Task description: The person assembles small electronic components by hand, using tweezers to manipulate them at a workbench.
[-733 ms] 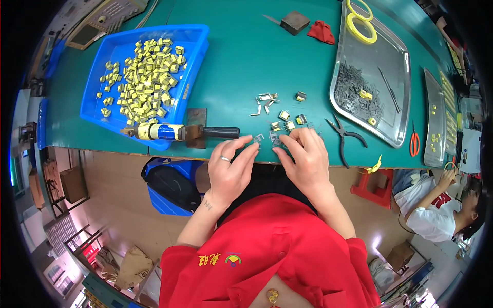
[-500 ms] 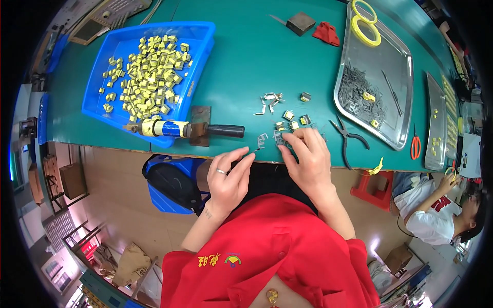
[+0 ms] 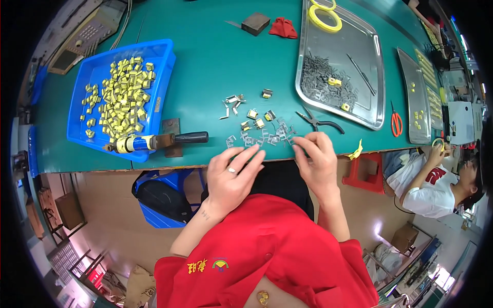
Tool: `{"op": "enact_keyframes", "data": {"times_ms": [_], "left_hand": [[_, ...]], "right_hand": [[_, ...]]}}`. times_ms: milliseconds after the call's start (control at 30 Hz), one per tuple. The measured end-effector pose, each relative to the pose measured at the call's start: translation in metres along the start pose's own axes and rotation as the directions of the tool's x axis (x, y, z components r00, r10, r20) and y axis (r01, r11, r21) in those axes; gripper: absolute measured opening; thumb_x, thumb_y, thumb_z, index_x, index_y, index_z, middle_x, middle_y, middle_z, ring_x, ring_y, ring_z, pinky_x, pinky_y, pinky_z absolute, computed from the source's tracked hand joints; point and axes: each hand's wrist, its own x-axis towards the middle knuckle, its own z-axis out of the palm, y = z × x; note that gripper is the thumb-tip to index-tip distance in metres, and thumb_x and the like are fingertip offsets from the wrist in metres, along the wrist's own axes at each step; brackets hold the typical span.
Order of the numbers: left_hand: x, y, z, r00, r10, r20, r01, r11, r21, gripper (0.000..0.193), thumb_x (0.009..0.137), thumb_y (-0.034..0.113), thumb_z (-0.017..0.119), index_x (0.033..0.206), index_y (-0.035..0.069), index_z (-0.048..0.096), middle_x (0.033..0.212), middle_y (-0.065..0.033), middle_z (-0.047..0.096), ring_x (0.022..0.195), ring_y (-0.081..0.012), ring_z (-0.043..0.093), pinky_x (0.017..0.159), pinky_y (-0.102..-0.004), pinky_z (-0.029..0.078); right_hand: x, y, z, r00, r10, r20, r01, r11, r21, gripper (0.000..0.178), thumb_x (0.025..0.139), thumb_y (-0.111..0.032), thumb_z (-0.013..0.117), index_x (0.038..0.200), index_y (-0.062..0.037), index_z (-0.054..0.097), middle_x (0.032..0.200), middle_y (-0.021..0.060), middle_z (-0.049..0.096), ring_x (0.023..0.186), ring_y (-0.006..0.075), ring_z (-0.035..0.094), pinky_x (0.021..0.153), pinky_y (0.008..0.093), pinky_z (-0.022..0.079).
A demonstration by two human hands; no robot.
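Both hands are at the table's near edge, beside a loose group of small grey E-shaped metal plates. My left hand, with a ring on one finger, is palm down with its fingers bent together; what they hold, if anything, is hidden. On the right, my right hand has its thumb and forefinger closed around the edge of a small grey plate. Just beyond the plates sit several small yellow-wrapped coil cores. Farther out lie shiny bent metal clips and one darker core.
At left, a blue tray holds many yellow cores, with a black-handled clamp tool at its front. A steel tray of grey plates, pliers, red scissors and a dark block lie around. A co-worker sits at right.
The view has swung right, so the table things appear farther left. My right hand has drawn back from the grey plates, uncovering them; my left hand has come over their near edge.
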Motion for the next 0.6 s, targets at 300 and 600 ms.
{"op": "enact_keyframes", "data": {"times_ms": [300, 600], "left_hand": [[0.012, -0.006, 0.019, 0.995, 0.041, 0.085, -0.05, 0.993, 0.105, 0.028, 0.074, 0.02, 0.075, 0.1, 0.012, 0.069, 0.113, 0.0002, 0.063, 0.103, -0.0218, 0.055, 0.082, -0.0363, 0.042], [0.007, -0.008, 0.012, 1.0, 0.006, 0.014, -0.008, 0.994, 0.107, 0.027, 0.073, 0.013, 0.076, 0.098, 0.01, 0.069, 0.11, -0.0015, 0.064, 0.1, -0.0224, 0.056, 0.08, -0.0353, 0.043]], "right_hand": [[-0.003, 0.008, 0.003, 1.0, -0.013, 0.004, 0.013, 0.999, 0.05, 0.02, 0.072, 0.003, 0.071, 0.091, -0.003, 0.065, 0.082, 0.0094, 0.054, 0.075, 0.0261, 0.055, 0.065, 0.0349, 0.045], [0.007, -0.003, 0.005, 0.997, 0.005, 0.082, -0.006, 1.0, 0.001, 0.022, 0.073, 0.002, 0.071, 0.094, -0.0036, 0.066, 0.086, 0.0099, 0.054, 0.077, 0.0262, 0.055, 0.066, 0.0351, 0.045]]}}
